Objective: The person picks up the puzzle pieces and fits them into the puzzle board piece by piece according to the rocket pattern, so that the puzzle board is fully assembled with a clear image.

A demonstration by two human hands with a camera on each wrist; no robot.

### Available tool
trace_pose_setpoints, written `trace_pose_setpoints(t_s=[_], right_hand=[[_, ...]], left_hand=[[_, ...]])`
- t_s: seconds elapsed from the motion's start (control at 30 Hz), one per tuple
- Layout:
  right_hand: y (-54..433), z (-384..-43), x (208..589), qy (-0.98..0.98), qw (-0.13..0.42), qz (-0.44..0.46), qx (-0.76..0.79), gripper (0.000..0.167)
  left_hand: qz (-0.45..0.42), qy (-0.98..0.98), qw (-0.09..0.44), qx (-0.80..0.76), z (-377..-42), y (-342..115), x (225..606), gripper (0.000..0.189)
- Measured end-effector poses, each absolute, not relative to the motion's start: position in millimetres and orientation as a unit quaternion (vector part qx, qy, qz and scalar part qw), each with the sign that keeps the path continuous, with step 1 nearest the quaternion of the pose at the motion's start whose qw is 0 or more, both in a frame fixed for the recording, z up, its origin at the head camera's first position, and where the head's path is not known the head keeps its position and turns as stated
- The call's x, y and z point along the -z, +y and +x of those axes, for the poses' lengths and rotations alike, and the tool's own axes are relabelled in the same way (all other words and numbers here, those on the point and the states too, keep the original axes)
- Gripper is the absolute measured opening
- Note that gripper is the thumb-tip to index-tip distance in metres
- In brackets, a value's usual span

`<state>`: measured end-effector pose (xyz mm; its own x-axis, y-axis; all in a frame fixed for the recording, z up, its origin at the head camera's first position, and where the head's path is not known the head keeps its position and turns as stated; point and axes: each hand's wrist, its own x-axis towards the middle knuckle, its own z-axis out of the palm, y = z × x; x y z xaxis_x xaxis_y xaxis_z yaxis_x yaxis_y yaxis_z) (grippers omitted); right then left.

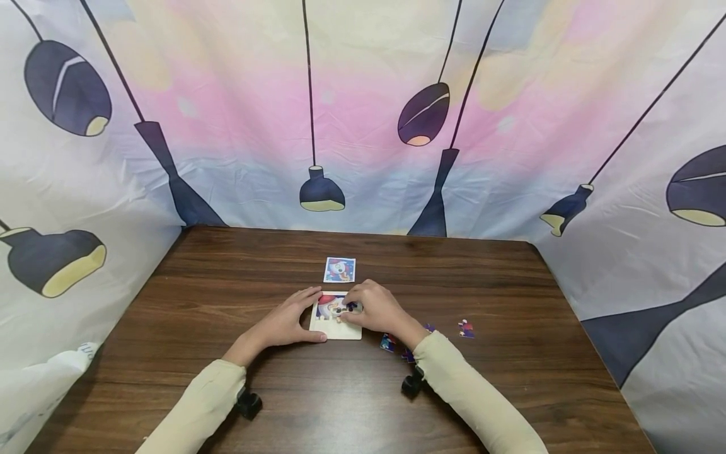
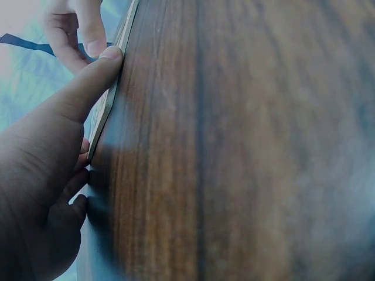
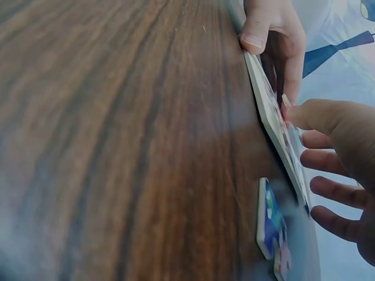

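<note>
A small cream puzzle board (image 1: 340, 330) lies on the table, its upper part filled with a picture of a white-faced figure with red; the lower part shows bare backing. My left hand (image 1: 288, 321) holds the board at its left side, thumb at the bottom edge and fingers near the upper left corner. Above the board's right side, my right hand (image 1: 375, 308) pinches a small puzzle piece (image 3: 286, 100) between thumb and index finger; its other fingers are spread apart. The right hand hides part of the picture in the head view.
A square picture card (image 1: 339, 270) lies just beyond the board. Loose puzzle pieces (image 1: 388, 342) sit beside and partly under the right forearm, and another loose piece (image 1: 467, 328) lies farther right. The brown wooden table (image 1: 227, 277) meets printed cloth walls at the back and sides.
</note>
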<state>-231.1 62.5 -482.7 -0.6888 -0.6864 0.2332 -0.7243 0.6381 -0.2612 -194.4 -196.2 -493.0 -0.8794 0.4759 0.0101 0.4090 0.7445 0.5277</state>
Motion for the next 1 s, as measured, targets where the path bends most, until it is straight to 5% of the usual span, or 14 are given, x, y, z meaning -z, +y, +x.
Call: trace_pose_setpoints(t_s=[1.0], right_hand=[[50,-229,487,-0.911,0.057,0.377,-0.159,0.034]], left_hand=[[0.246,0.928,0.055,-0.275,-195,-199,496,0.106]])
